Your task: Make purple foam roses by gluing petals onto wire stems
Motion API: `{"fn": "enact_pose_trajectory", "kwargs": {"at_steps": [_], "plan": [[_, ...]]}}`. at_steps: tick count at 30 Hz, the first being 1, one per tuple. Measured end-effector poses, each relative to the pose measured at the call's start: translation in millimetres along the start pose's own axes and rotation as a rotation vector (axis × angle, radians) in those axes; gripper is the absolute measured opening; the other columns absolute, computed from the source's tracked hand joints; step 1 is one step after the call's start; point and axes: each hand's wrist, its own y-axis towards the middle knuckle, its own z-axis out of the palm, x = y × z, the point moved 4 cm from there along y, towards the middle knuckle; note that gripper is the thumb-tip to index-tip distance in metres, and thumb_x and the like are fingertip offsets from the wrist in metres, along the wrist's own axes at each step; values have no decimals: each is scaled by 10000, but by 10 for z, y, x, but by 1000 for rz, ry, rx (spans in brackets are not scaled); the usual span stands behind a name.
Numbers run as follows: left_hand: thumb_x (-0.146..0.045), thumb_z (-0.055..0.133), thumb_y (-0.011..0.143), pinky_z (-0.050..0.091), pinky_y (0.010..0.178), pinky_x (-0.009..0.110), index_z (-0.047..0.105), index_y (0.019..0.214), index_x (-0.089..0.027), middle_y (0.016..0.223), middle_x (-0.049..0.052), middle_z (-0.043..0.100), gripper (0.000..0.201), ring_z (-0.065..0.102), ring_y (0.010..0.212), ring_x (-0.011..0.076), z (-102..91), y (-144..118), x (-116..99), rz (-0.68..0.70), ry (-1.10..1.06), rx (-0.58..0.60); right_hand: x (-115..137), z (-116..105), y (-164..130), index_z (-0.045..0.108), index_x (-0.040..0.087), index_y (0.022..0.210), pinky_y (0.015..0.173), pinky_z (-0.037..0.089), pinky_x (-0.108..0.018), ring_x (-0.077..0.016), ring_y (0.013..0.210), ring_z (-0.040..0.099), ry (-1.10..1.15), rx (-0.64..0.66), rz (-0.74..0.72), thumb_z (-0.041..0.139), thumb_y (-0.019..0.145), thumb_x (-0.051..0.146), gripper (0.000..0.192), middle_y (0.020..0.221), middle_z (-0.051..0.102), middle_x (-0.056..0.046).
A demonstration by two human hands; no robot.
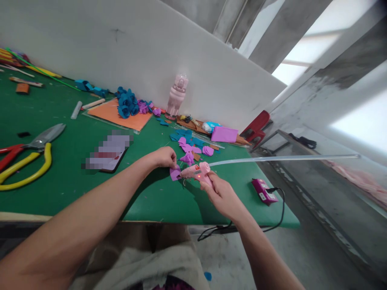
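My right hand (220, 190) is wrapped round a pink hot glue gun (198, 171), whose small orange light is lit. A long clear glue stick (281, 159) juts from the gun's back end toward the right. My left hand (167, 157) pinches a small purple piece (175, 173), paper or foam, near the green table top. The gun's nozzle is at the right edge of this piece; whether it touches, I cannot tell. Just beyond both hands lie loose purple petal-like pieces (188, 150) and blue pieces (182, 135).
Left of my hands lie a phone (113, 151) and red-and-yellow-handled shears (42, 145). Blue paper-like flowers (127, 102) rest on an orange sheet (104, 117). A pink bottle (176, 96) stands by the white panel. At right, a magenta power box (263, 192) has a black cable hanging over the table edge.
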Motion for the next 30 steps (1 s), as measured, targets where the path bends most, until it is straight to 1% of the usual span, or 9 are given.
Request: {"fn": "enact_pose_trajectory", "kwargs": {"at_steps": [3, 6, 9, 15, 23, 30], "plan": [[-259, 667, 554, 297, 515, 237, 614, 539, -150, 490, -33, 509, 123, 419, 524, 106, 0, -1, -3, 0, -1, 6, -14, 6, 2, 506, 170, 1048, 676, 401, -280, -194, 781, 564, -1, 5, 11, 359, 898, 323, 260, 927, 616, -83], [-245, 667, 549, 298, 518, 240, 611, 533, -148, 489, -33, 510, 112, 419, 521, 106, 2, 1, -2, 7, -7, 6, -28, 5, 6, 509, 169, 1036, 694, 401, -285, -200, 810, 569, -7, -2, 11, 358, 899, 328, 258, 963, 613, -95], [-247, 675, 539, 298, 521, 241, 612, 526, -148, 491, -30, 521, 118, 424, 516, 105, 4, 4, 4, 9, -19, -3, -46, 1, 7, 505, 172, 1013, 683, 399, -279, -195, 788, 572, -14, -9, 10, 362, 896, 320, 237, 923, 618, -82], [-246, 664, 546, 291, 503, 223, 605, 519, -146, 490, -31, 537, 119, 426, 515, 95, 9, 20, 17, 40, -17, -5, -74, -12, 1, 509, 175, 959, 610, 386, -258, -180, 689, 563, -33, -8, 38, 366, 891, 337, 227, 825, 615, -65], [-230, 657, 532, 278, 505, 241, 598, 505, -150, 470, -32, 525, 103, 418, 504, 105, 10, 18, 21, 22, -38, -5, -89, -31, -3, 511, 186, 1025, 648, 398, -272, -193, 725, 579, -27, -21, 34, 357, 893, 344, 258, 843, 628, -70], [-204, 651, 525, 271, 501, 243, 589, 494, -153, 454, -35, 508, 87, 414, 495, 107, 22, 36, 39, 29, -71, -7, -112, -19, 7, 538, 188, 919, 650, 401, -279, -194, 725, 576, -28, -19, 42, 364, 884, 349, 239, 829, 624, -72]]}}
